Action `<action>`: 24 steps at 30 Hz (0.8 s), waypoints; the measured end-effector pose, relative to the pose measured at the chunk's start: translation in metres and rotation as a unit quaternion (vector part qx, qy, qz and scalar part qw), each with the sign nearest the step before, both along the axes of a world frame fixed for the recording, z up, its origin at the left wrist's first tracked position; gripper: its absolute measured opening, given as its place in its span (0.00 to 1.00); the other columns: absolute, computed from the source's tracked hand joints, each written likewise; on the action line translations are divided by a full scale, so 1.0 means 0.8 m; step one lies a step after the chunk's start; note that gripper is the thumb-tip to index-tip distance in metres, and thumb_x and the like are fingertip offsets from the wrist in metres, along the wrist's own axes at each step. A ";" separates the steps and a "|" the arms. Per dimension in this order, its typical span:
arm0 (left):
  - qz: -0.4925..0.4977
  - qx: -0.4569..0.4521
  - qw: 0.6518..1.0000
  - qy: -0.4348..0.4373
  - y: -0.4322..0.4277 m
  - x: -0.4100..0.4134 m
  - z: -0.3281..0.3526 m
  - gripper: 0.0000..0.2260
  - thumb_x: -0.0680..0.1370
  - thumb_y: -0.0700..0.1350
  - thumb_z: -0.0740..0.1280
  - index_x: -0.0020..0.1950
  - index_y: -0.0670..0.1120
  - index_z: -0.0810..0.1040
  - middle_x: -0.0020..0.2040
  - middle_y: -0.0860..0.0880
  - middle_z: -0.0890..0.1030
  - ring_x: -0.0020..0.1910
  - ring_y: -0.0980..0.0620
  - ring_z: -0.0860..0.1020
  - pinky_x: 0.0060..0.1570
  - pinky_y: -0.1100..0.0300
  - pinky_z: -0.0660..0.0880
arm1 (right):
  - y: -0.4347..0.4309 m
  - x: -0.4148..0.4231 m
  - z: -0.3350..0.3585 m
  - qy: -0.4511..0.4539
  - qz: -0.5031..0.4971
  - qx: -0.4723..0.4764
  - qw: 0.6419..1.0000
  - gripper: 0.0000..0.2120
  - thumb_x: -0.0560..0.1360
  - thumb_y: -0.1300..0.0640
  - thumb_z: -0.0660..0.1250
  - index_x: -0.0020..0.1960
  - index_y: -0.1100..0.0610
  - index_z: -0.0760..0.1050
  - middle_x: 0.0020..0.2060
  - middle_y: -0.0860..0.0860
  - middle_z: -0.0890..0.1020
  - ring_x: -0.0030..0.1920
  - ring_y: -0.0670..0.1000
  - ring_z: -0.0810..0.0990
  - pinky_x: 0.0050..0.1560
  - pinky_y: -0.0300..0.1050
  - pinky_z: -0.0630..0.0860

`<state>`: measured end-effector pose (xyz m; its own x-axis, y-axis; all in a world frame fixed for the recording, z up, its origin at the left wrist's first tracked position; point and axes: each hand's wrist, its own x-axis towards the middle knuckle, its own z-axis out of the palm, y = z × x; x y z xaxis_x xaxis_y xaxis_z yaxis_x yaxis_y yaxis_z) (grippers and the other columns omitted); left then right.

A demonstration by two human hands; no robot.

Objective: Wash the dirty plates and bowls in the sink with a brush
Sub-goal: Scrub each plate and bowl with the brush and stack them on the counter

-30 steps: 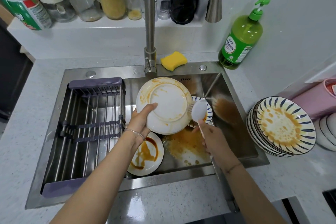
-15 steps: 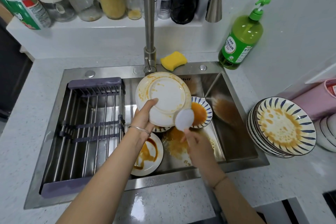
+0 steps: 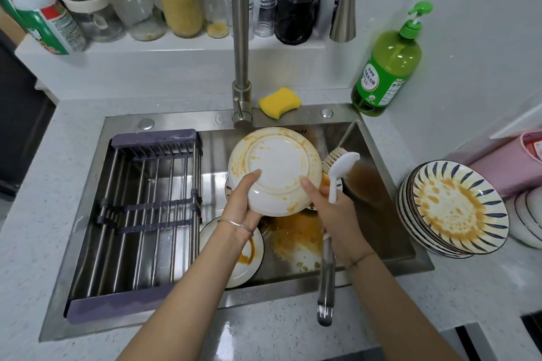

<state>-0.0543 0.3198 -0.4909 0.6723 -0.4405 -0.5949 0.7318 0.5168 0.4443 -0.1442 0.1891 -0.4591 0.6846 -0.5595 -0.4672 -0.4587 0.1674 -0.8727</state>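
Mid-wash over the sink (image 3: 384, 214): the left hand (image 3: 243, 205) grips a sauce-streaked white plate (image 3: 275, 170) by its rim at 7 o'clock, thumb laid on the underside, which is turned up toward the camera. The right hand (image 3: 334, 214), fingers wrapped round the white handle of the brush (image 3: 340, 168), holds the bristle head just off the plate's edge at 3 o'clock, apart from it as far as can be told, while one fingertip rests on the plate at 4 o'clock. Orange smears ring the rim from 9 to 2 o'clock. The step in hand looks to be scrubbing this plate's back — the next move calls for swinging the bristles onto those smears. Much remains (a stained plate (image 3: 249, 261) lies at the basin's 6 o'clock, a soiled stack (image 3: 457, 208) waits on the counter at 3 o'clock).
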 end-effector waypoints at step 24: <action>-0.004 0.073 0.996 -0.052 0.029 0.023 0.001 0.31 0.67 0.53 0.73 0.68 0.44 0.73 0.58 0.42 0.82 0.57 0.45 0.81 0.52 0.45 0.79 | -0.031 -0.016 0.031 0.051 0.172 -0.131 0.975 0.22 0.82 0.46 0.50 0.41 0.58 0.74 0.27 0.51 0.75 0.18 0.42 0.65 0.21 0.34 0.64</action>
<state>-0.0356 0.3429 -0.4900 0.7307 -0.3599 -0.5801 0.6814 0.4366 0.5875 -0.1566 0.1646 -0.4344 0.8106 -0.4143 -0.4140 -0.5343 -0.2336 -0.8124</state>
